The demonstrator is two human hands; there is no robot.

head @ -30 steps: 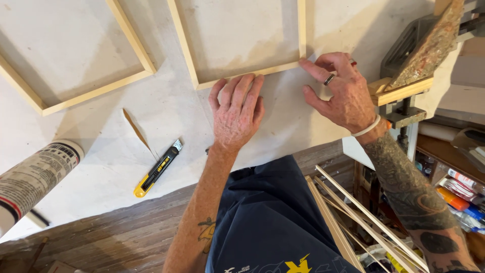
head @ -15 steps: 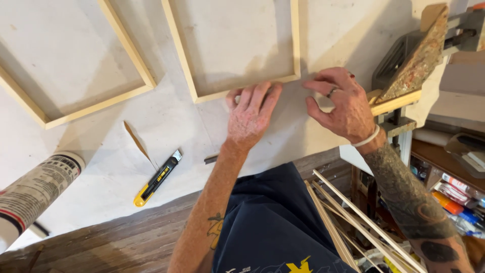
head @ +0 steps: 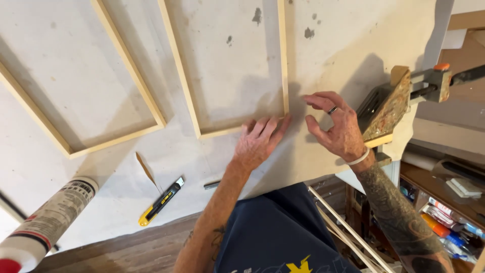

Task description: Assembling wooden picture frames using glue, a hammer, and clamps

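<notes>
The left hand (head: 260,141) lies flat, fingers spread, pressing the near right corner of the middle wooden frame (head: 230,129) onto the pale sheet covering the desk (head: 333,45). The right hand (head: 336,126) hovers just right of that corner, loosely curled, grasping nothing. The frame's long sides run away from the person, toward the desk's far edge.

Wooden floor (head: 126,253); cluttered shelf (head: 444,202) at right.
</notes>
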